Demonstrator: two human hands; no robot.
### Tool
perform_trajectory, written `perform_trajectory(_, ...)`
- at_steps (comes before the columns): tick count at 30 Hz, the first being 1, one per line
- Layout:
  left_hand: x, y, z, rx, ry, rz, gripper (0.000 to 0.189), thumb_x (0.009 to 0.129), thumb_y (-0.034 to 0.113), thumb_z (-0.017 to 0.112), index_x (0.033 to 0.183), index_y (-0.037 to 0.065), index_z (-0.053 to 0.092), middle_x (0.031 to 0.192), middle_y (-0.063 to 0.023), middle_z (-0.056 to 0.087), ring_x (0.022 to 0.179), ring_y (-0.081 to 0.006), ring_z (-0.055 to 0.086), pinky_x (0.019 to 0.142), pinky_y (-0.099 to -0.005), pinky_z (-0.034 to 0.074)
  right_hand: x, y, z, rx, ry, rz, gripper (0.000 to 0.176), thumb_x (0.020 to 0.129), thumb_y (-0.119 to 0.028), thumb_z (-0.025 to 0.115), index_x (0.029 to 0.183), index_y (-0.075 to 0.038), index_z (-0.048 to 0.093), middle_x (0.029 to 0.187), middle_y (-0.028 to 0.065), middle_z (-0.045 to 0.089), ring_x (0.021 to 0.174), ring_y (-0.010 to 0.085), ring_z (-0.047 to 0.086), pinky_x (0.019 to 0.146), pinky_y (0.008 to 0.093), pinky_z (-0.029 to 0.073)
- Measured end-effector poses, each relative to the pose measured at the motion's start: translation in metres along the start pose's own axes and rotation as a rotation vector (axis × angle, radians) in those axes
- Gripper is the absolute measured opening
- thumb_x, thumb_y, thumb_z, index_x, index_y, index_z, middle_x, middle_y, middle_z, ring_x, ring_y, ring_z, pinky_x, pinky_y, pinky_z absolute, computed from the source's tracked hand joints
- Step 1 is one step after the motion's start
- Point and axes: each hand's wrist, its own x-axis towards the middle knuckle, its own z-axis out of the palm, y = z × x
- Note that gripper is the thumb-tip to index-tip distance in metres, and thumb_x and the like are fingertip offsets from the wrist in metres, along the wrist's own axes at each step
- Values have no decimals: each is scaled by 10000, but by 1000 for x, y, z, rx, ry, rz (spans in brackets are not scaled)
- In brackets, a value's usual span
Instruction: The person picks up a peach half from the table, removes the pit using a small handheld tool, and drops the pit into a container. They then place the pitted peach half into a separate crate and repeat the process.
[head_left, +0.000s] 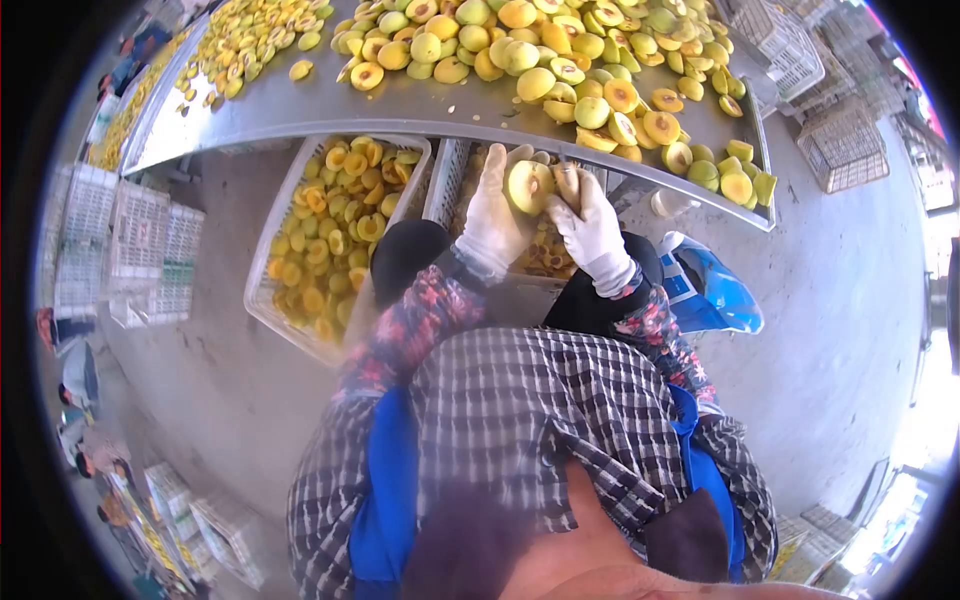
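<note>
My left hand [492, 218], in a white glove with stained fingers, is closed around a yellow peach half [530, 187], cut face turned up towards me. Close against its right side is my right hand [592, 228], also gloved, fingers curled around something too small and hidden to make out. Both hands are just in front of the metal table's edge, above a crate [447, 185] with brown and orange scraps inside. Many whole-looking and halved peaches [520, 50] are heaped on the table [440, 112].
Left of my knees stands a white crate [262, 262] full of pitted peach halves. A blue and white bag [715, 285] lies by my right knee. Stacked crates [140, 240] stand at the left, another crate [843, 145] at the right. Other people are at the far left.
</note>
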Motion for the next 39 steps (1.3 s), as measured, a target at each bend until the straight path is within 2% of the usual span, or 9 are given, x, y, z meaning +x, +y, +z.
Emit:
perform_trajectory(7, 3, -7, -18, 266, -90, 16, 426, 993, 415, 502, 1226, 62, 554, 1098, -81, 620, 1013, -215, 597, 898, -361, 502, 11, -32, -8, -449, -36, -366, 350, 850, -172, 676, 1157, -44, 569, 834, 189, 656, 768, 378, 661, 698, 399, 529)
perform_trajectory(9, 18, -9, -36, 739, -89, 309, 435, 1006, 416, 473, 1237, 57, 550, 1101, -68, 611, 1015, -199, 591, 889, -351, 506, 13, -27, -5, -406, -48, -268, 286, 838, -162, 670, 1089, -49, 594, 848, 204, 646, 785, 414, 632, 675, 434, 519)
perform_trajectory(11, 16, -1, -33, 227, -5, -37, 421, 999, 412, 492, 1218, 58, 556, 1120, -76, 602, 1028, -205, 588, 902, -356, 502, 16, -26, -1, -408, -29, -329, 269, 837, -157, 667, 1070, -42, 596, 823, 205, 638, 764, 414, 631, 661, 436, 515)
perform_trajectory(14, 17, -4, -25, 73, 83, 37, 399, 980, 403, 535, 1178, 57, 564, 1143, -102, 593, 1039, -230, 591, 920, -379, 501, 13, -27, 0, -473, -96, -313, 269, 831, -158, 674, 1061, -38, 600, 826, 209, 634, 745, 416, 625, 648, 420, 510)
perform_trajectory(17, 7, 15, -7, 39, 57, 43, 392, 963, 398, 568, 1141, 49, 566, 1111, -118, 603, 1022, -264, 605, 915, -413, 510, -3, 2, -9, 90, -210, 139, 253, 899, -196, 644, 1060, -13, 578, 849, 234, 630, 729, 415, 634, 637, 402, 503)
perform_trajectory(18, 5, 18, 4, 66, 135, 73, 382, 979, 418, 536, 1031, 40, 557, 959, -121, 623, 860, -254, 631, 760, -392, 559, -6, -11, -9, -47, -68, 3, 254, 940, -199, 599, 1104, -11, 549, 867, 240, 626, 777, 419, 641, 664, 414, 510)
perform_trajectory(25, 20, 8, -15, 143, 37, 62, 389, 949, 401, 597, 1075, 35, 559, 1056, -142, 603, 935, -298, 625, 829, -433, 552, -18, -20, 2, -400, -111, -230, 251, 936, -131, 563, 1155, -27, 496, 932, 254, 616, 854, 448, 618, 698, 450, 503)
perform_trajectory(33, 11, 0, -14, 241, 47, 243, 388, 950, 407, 598, 1031, 29, 561, 992, -136, 617, 808, -264, 647, 691, -361, 578, -27, -2, 19, -421, -154, -204, 254, 923, -111, 570, 1121, -18, 440, 834, 254, 606, 777, 453, 615, 642, 481, 488)
perform_trajectory(39, 14, 14, -20, 290, 92, 0, 359, 969, 374, 573, 1020, 19, 567, 940, -138, 628, 738, -253, 646, 613, -346, 567, -26, -14, 8, -403, -282, -13, 268, 914, -127, 581, 1103, -21, 422, 812, 252, 615, 748, 442, 622, 631, 482, 495)
